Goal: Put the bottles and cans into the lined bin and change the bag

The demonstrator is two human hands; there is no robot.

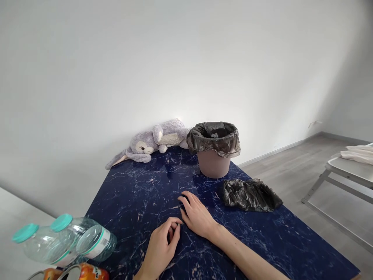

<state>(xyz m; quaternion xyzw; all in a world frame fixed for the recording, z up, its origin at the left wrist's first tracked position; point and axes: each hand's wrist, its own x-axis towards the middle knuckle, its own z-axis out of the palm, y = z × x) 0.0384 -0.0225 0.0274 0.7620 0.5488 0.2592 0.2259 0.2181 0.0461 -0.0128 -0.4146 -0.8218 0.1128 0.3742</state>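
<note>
My left hand (162, 245) rests on the blue marbled table (131, 202), thumb and fingertips curled together, and I see nothing between them. Just beside it, my right hand (198, 216) lies palm down on the tabletop with its fingers a little apart, holding nothing. Farther back stands a pinkish-brown bin (214, 165), lined with a black plastic bag (230, 146) folded over the rim. To the right of my right hand lies a crumpled black plastic bag (251, 195). The two hands are close together, near the table's middle.
Clear plastic bottles with teal caps (61, 222) and orange drink cans (90, 272) stand at the near left. A grey plush rabbit (145, 144) lies at the back against the white wall (186, 58). A folding table (346, 171) is off to the right.
</note>
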